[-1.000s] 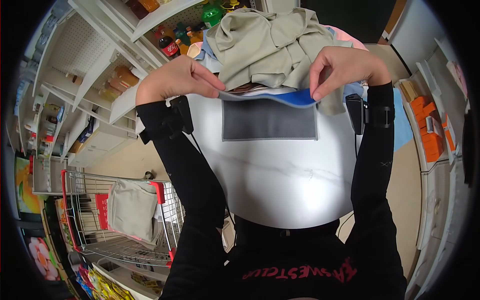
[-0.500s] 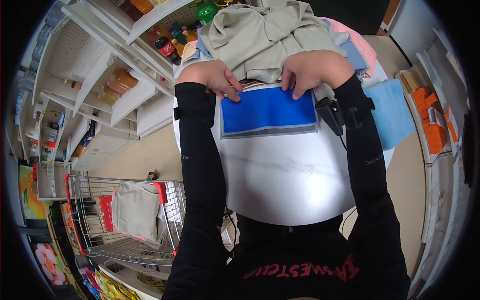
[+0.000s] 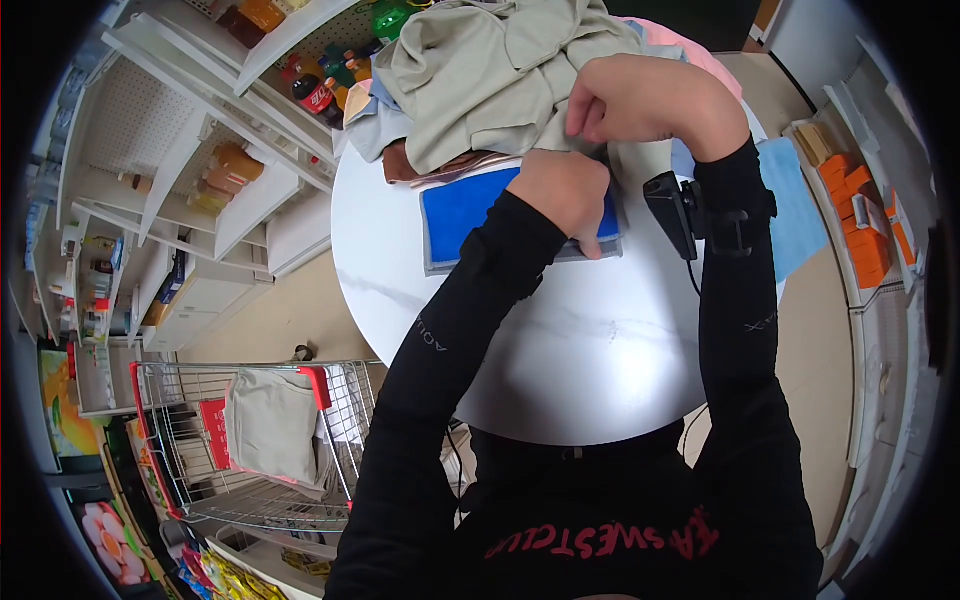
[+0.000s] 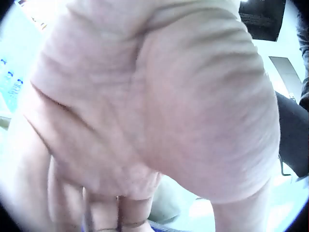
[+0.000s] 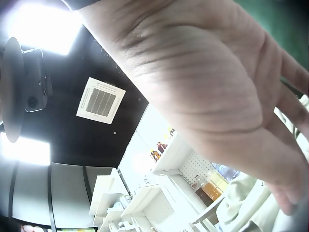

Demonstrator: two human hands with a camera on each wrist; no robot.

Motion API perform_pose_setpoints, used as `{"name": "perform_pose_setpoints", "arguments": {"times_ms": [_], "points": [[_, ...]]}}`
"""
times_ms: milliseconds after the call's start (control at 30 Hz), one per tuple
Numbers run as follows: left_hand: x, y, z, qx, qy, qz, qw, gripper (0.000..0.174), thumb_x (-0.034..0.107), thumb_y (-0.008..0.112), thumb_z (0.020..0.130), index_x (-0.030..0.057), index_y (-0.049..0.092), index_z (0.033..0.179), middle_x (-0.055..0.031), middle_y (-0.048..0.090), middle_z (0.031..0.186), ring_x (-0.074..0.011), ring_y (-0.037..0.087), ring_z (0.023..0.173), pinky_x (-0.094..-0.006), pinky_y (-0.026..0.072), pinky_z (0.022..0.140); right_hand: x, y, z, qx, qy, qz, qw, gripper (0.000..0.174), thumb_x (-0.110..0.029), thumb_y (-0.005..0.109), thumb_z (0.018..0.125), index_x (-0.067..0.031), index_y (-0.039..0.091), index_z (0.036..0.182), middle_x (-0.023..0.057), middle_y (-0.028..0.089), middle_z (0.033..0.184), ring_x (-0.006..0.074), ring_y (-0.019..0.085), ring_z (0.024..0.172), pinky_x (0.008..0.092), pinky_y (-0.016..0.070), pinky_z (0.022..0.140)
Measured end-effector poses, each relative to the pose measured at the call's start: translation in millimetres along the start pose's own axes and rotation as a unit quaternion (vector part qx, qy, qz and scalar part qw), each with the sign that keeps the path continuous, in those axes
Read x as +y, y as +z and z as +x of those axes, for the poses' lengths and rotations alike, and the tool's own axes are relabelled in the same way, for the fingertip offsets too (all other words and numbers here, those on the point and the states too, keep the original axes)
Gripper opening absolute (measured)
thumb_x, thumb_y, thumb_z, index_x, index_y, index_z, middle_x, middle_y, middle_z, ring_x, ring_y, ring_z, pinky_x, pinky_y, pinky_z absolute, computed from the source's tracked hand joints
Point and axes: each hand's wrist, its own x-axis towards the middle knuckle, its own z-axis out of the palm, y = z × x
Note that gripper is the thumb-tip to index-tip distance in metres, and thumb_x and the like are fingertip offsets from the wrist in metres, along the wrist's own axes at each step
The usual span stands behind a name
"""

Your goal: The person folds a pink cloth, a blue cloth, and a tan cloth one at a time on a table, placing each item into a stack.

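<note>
Upper centre, the blue cloth lies on the surface under the left hand; I cannot tell its grip. The right hand pinches the beige garment; better to lift slowly, with the cloth pinned flat

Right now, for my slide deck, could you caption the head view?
Left hand rests on a blue cloth on the round white table; right hand touches the beige garment pile behind it.
</note>
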Motion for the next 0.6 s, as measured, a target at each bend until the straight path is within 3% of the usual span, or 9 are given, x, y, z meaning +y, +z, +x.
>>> {"name": "perform_pose_setpoints", "arguments": {"times_ms": [100, 200, 333, 467, 600], "points": [[4, 3, 5, -0.029, -0.006, 0.001, 1.000, 0.046, 0.037, 0.096, 0.057, 0.0082, 0.078, 0.088, -0.0122, 0.077, 0.090, -0.0319, 0.076, 0.085, -0.0416, 0.0580, 0.073, -2, -1, -3, 0.006, 0.005, -0.013, 1.000, 0.022, -0.012, 0.076, 0.084, -0.0076, 0.080, 0.105, 0.0064, 0.079, 0.098, 0.0202, 0.075, 0.093, 0.0320, 0.0583, 0.081], [3, 0, 0, -0.014, -0.011, 0.013, 1.000, 0.032, 0.035, 0.091, 0.065, 0.0119, 0.076, 0.081, -0.0077, 0.074, 0.079, -0.0290, 0.073, 0.080, -0.0399, 0.0565, 0.073, -4, 0, -4, 0.018, -0.007, -0.028, 0.999, 0.021, -0.015, 0.077, 0.085, -0.0073, 0.080, 0.104, 0.0067, 0.079, 0.097, 0.0213, 0.075, 0.092, 0.0324, 0.0583, 0.081], [-9, 4, 5, -0.037, -0.012, -0.044, 0.998, 0.042, 0.034, 0.094, 0.058, 0.0083, 0.077, 0.087, -0.0128, 0.076, 0.088, -0.0343, 0.075, 0.085, -0.0433, 0.0593, 0.076, -1, 3, 4, 0.006, -0.018, -0.036, 0.999, 0.022, -0.017, 0.077, 0.085, -0.0070, 0.080, 0.104, 0.0075, 0.079, 0.098, 0.0224, 0.075, 0.091, 0.0330, 0.0581, 0.080], [-4, -7, 5, -0.094, -0.038, -0.061, 0.993, 0.035, 0.032, 0.091, 0.061, 0.0096, 0.077, 0.085, -0.0118, 0.076, 0.084, -0.0338, 0.074, 0.082, -0.0425, 0.0594, 0.075, -2, 2, 2, 0.015, -0.019, -0.036, 0.999, 0.023, -0.020, 0.076, 0.086, -0.0069, 0.080, 0.104, 0.0091, 0.079, 0.097, 0.0242, 0.075, 0.089, 0.0346, 0.0579, 0.079], [-13, -4, 2, -0.047, -0.004, -0.075, 0.996, 0.031, 0.032, 0.088, 0.062, 0.0103, 0.077, 0.081, -0.0114, 0.075, 0.081, -0.0331, 0.073, 0.078, -0.0431, 0.0589, 0.073, -2, 5, 7, 0.013, -0.013, -0.070, 0.997, 0.026, -0.026, 0.072, 0.089, -0.0059, 0.080, 0.102, 0.0104, 0.079, 0.094, 0.0255, 0.074, 0.087, 0.0366, 0.0576, 0.079]]}}
